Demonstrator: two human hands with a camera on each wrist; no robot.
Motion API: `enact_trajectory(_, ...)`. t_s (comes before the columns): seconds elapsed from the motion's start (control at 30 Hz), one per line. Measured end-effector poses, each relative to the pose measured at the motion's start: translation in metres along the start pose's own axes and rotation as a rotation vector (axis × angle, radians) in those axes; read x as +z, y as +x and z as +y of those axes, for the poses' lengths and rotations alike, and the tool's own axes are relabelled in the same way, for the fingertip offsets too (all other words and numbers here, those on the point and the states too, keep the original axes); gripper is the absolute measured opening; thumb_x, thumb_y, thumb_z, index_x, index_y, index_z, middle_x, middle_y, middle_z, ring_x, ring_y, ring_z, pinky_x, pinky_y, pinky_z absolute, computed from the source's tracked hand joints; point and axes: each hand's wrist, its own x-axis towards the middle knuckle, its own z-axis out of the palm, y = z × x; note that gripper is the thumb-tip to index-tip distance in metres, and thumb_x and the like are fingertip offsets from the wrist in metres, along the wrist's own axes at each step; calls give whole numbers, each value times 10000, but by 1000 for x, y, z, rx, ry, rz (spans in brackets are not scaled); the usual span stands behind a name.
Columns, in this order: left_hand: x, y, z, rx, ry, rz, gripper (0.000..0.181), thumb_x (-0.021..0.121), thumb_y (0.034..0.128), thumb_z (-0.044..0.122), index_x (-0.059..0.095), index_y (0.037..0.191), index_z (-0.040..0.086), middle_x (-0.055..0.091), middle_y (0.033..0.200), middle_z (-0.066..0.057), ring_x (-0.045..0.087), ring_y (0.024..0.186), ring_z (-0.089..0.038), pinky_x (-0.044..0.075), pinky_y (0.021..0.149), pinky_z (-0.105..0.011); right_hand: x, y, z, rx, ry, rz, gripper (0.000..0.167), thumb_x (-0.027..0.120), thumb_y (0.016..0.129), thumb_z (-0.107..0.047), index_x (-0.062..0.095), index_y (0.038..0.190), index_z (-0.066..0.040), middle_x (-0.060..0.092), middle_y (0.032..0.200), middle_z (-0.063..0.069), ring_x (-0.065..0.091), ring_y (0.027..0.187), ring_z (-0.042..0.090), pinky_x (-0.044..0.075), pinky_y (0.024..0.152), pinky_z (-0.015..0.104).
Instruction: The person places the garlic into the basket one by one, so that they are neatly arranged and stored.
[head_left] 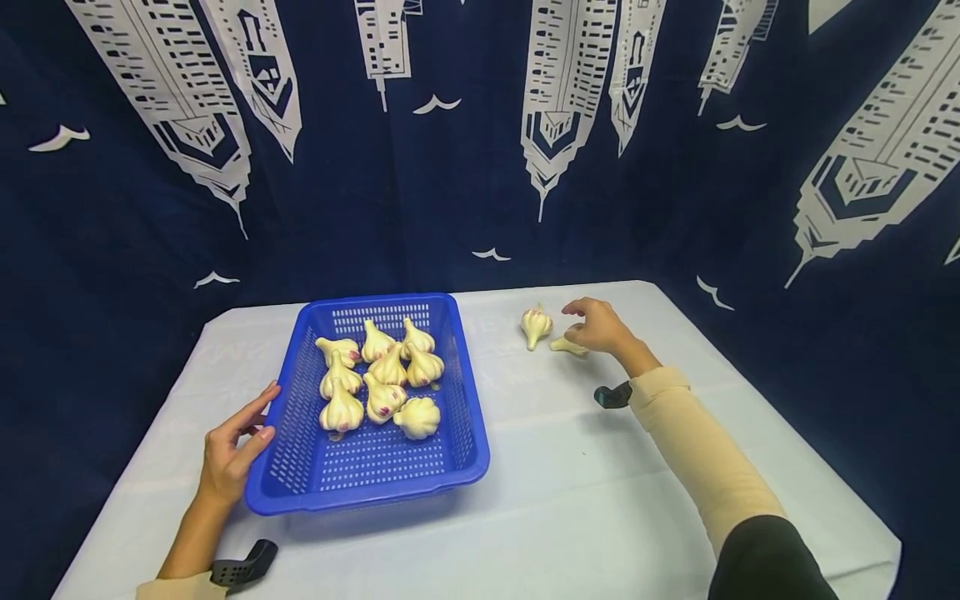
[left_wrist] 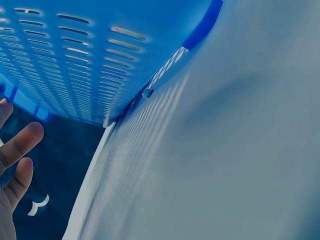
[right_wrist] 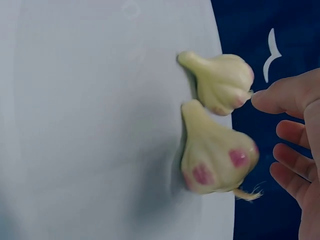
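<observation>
A blue slotted plastic basket [head_left: 375,492] stands on the white-covered table, with several pale garlic bulbs [head_left: 342,408] inside it. At its left side my left hand [head_left: 228,454] touches the rim with thumb and forefinger; in the left wrist view its other fingers [left_wrist: 22,142] extend loosely beside the basket. My right hand [head_left: 600,329] hovers over two loose bulbs at the back right. One garlic bulb [head_left: 536,325] lies left of it; the purple-spotted garlic bulb [right_wrist: 217,157] is partly hidden beneath it in the head view. Nothing shows in its grasp.
The white-covered table [head_left: 555,517] runs out to rounded back corners. Behind it hangs a dark blue cloth [head_left: 442,192] printed with white buildings and birds. A black wrist device [head_left: 246,567] sits by the left forearm, another black device [head_left: 612,395] by the right.
</observation>
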Motion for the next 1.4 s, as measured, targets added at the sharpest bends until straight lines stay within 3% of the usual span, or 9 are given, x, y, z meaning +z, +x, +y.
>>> enact_trajectory(0.4,2,1,0,-5,-1,2,481,537,791,-36,616,1262,-93,592,1343,24,593,800,29,398,688,-159,8,-3,11,81,-41,-96,499,771,779,-59,630,1239,68,630,1190,249,588,1069,357,454,953,487)
enact_trajectory(0.53,1,2,1,0,6,9,483,536,792,-27,620,1264,-83,591,1341,52,590,798,36,397,699,-149,10,-1,12,60,-54,-103,528,782,750,-29,620,1242,72,610,1206,266,559,1108,394,422,983,513)
enact_trajectory(0.77,1,2,-1,20,-14,13,479,533,785,-44,613,1253,-109,590,1341,45,603,797,33,405,696,-146,16,0,13,64,-133,-110,546,758,700,56,634,1231,65,544,1231,293,463,1160,467,409,979,529)
enact_trajectory(1.2,1,2,-1,0,-9,22,480,529,790,-30,621,1257,-91,593,1337,50,597,798,33,400,693,-146,17,-1,1,88,-234,-158,563,737,730,96,611,1277,51,479,1244,272,417,1147,416,434,966,503)
enact_trajectory(1.4,2,0,-2,3,-15,22,476,533,788,-37,621,1251,-98,596,1332,49,597,796,28,399,681,-152,19,-5,0,108,-332,-191,579,749,765,46,577,1317,65,465,1213,260,414,1102,381,445,945,477)
